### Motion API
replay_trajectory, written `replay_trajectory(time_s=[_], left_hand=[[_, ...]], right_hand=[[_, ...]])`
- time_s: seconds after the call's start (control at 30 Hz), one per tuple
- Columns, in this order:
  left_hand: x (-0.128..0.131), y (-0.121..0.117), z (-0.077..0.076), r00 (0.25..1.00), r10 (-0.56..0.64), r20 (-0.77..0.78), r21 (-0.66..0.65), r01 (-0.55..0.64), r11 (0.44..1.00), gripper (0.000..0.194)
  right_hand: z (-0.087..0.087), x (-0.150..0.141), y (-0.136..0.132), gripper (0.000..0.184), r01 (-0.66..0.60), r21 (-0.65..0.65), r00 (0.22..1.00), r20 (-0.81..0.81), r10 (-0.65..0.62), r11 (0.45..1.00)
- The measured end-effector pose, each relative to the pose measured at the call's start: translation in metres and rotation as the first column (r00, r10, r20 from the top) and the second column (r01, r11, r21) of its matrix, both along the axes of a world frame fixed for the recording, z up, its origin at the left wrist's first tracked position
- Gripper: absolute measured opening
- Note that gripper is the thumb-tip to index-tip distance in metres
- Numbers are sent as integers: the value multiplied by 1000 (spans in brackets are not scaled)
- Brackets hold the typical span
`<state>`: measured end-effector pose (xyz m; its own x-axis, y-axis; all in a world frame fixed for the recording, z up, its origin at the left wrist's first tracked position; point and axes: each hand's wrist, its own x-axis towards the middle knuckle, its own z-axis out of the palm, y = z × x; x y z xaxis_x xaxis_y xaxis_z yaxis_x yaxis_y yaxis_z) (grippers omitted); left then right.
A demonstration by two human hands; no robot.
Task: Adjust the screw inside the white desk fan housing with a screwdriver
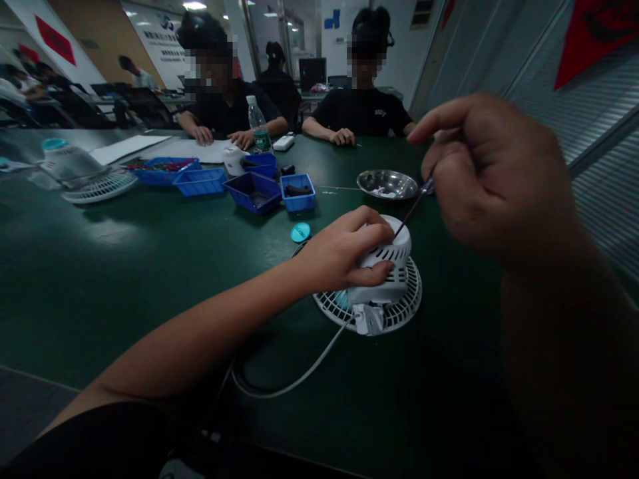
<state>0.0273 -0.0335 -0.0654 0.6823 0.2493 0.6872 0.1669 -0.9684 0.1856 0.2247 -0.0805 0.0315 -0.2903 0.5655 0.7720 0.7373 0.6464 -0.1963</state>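
Observation:
A white electric fan (384,286) lies face down on the green table, its round grille flat and its motor housing upward. My left hand (352,253) wraps around the housing, thumb on the near side and fingers over the top. In my right hand (489,173), closed near the handle, is a screwdriver (410,216). Its thin shaft slants down to the top of the housing beside my left fingertips; the exact contact point is hidden. A pale cord (319,359) loops from the fan's bracket toward me.
A turquoise cap (300,231) lies left of the fan. Beyond are blue bins (253,193), a steel bowl (388,183) with small white parts, and a water bottle (258,126). Another fan (94,179) lies far left. Two people (367,106) sit opposite.

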Motion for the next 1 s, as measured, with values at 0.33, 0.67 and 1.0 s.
replay_trajectory(time_s=[0.33, 0.67, 1.0], left_hand=[[0, 1, 0, 1000, -11, 9, 12, 11, 1000, 32], [0, 2, -1, 1000, -3, -3, -4, 3, 1000, 32], [-2, 3, 1, 1000, 1, -17, -13, -1, 1000, 33]], right_hand=[[1, 3, 1, 12, -18, -34, 1000, 10, 18, 999], [1, 0, 0, 8, -7, -20, 1000, 5, 7, 1000], [-5, -3, 5, 21, -100, -26, 994, -56, 98, 995]])
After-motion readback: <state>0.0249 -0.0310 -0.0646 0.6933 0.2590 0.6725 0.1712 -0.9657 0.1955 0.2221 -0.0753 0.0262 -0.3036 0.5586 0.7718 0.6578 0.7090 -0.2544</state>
